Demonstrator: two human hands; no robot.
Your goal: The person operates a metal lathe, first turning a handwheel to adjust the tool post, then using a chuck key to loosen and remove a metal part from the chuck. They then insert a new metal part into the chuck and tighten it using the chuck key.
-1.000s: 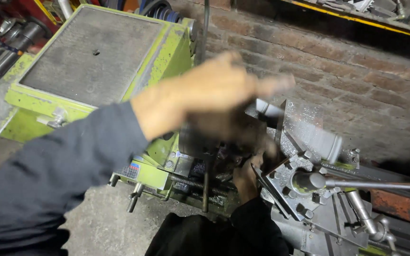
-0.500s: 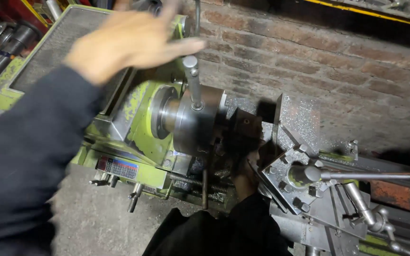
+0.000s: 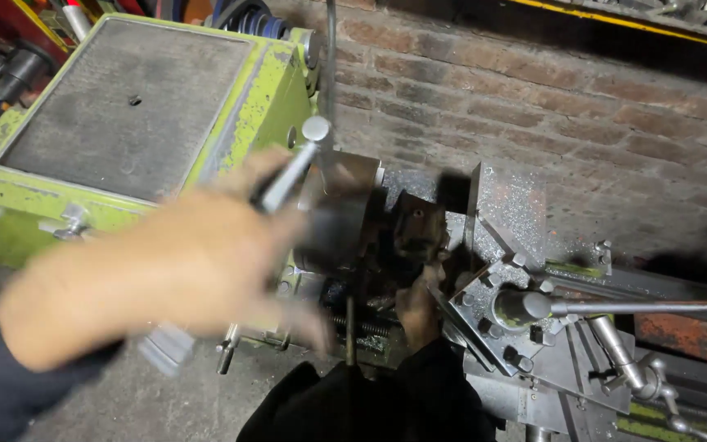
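Here, one left hand (image 3: 182, 262) grips one chuck key (image 3: 292, 168); one right hand (image 3: 419, 307) touches the chuck (image 3: 415, 225).

Blurred left hand (image 3: 182, 262) grips a metal chuck key (image 3: 292, 168) beside the lathe chuck (image 3: 341, 217).
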